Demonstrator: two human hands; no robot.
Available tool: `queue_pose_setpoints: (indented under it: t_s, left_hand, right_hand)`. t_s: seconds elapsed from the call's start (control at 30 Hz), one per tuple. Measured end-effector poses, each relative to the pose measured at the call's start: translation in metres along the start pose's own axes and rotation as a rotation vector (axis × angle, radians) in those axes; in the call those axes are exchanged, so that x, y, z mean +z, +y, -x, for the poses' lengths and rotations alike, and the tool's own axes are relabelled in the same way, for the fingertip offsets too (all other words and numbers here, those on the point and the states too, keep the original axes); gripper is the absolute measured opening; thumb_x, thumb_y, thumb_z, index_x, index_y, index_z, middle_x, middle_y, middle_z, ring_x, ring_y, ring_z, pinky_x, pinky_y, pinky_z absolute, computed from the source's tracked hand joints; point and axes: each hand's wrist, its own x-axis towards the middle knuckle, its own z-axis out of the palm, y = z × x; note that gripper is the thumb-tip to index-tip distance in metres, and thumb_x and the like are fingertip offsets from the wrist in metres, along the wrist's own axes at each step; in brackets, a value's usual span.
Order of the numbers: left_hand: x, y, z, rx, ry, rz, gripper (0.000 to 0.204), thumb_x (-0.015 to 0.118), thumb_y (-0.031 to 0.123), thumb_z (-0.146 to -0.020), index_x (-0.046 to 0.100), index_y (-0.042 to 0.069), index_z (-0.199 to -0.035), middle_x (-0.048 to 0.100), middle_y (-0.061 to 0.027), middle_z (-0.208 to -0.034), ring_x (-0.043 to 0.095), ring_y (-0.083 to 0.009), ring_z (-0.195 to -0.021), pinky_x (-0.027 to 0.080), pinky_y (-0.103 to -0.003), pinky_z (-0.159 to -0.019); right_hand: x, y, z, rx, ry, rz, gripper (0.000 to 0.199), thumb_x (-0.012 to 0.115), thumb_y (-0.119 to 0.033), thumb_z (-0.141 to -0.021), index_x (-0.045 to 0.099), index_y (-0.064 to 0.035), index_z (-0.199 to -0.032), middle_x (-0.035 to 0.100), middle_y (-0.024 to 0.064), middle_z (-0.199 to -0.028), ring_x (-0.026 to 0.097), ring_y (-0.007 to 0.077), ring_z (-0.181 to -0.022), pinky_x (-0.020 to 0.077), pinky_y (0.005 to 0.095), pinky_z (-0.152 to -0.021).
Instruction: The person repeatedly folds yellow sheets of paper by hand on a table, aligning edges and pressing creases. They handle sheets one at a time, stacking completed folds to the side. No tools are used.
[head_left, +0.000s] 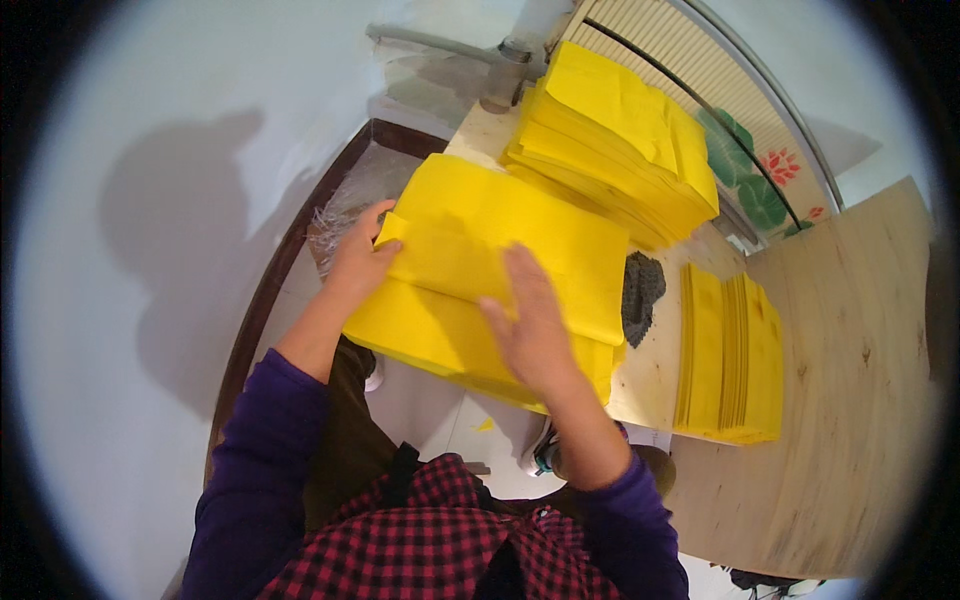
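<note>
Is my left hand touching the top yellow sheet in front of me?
Touching. The head view shows your left hand at the left edge of the top yellow sheet, its thumb lapping over it.

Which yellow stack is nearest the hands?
The front stack, leftmost of the three: the left hand grasps its left side, and the right hand is over it. Neither is at the back stack or the far-right stack.
</note>
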Motion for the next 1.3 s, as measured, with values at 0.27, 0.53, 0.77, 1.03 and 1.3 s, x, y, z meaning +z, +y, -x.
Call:
queue_pose_setpoints:
  t_s: [0.27, 0.53, 0.77, 1.03, 1.3]
  left_hand:
    - [0.009, -0.011, -0.008, 0.041, -0.016, 0.081, 0.056, 0.065, -0.003, -0.082, 0.047, 0.013, -0.133, 0.067, -0.0161, -0.102, 0.065, -0.0246, -0.093, 0.049, -0.034, -0.079]
    - [0.010, -0.010, -0.011, 0.106, -0.022, 0.116, 0.054, 0.064, -0.004, -0.082, 0.048, 0.010, -0.132, 0.067, -0.0140, -0.097, 0.065, -0.0226, -0.089, 0.049, -0.032, -0.078]
    - [0.009, -0.005, -0.009, 0.080, -0.026, 0.064, 0.055, 0.063, -0.004, -0.082, 0.048, 0.011, -0.133, 0.067, -0.0153, -0.100, 0.065, -0.0249, -0.092, 0.049, -0.033, -0.080]
    - [0.010, -0.008, -0.008, 0.070, -0.042, 0.060, 0.052, 0.062, -0.002, -0.084, 0.049, 0.012, -0.132, 0.064, -0.0182, -0.112, 0.064, -0.0277, -0.102, 0.049, -0.035, -0.085]
    - [0.011, -0.019, -0.009, 0.121, -0.012, 0.010, 0.051, 0.062, -0.002, -0.084, 0.050, 0.013, -0.131, 0.062, -0.0190, -0.116, 0.061, -0.0312, -0.107, 0.048, -0.035, -0.089]
  right_hand:
    - [0.064, -0.025, -0.050, 0.118, -0.092, 0.208, 0.071, 0.043, -0.045, -0.096, 0.030, 0.0063, -0.143, 0.025, 0.0258, -0.152, 0.020, 0.0361, -0.143, 0.0167, 0.0457, -0.116]
    - [0.076, -0.003, -0.037, 0.260, -0.140, 0.320, 0.080, 0.037, -0.054, -0.096, 0.020, 0.0038, -0.148, 0.017, 0.0210, -0.156, 0.012, 0.0314, -0.146, 0.0095, 0.0468, -0.117]
    - [0.079, 0.005, -0.035, 0.236, -0.122, 0.345, 0.083, 0.037, -0.058, -0.094, 0.020, 0.0038, -0.148, 0.018, 0.0206, -0.156, 0.011, 0.0309, -0.146, 0.0085, 0.0468, -0.117]
    - [0.060, 0.006, -0.025, 0.137, -0.064, 0.407, 0.085, 0.042, -0.059, -0.092, 0.022, 0.0016, -0.148, 0.017, 0.0188, -0.156, 0.013, 0.0298, -0.146, 0.0092, 0.0470, -0.117]
    - [0.054, 0.007, -0.020, 0.144, -0.097, 0.458, 0.087, 0.044, -0.060, -0.090, 0.022, 0.0010, -0.148, 0.017, 0.0167, -0.157, 0.013, 0.0282, -0.146, 0.0093, 0.0468, -0.117]
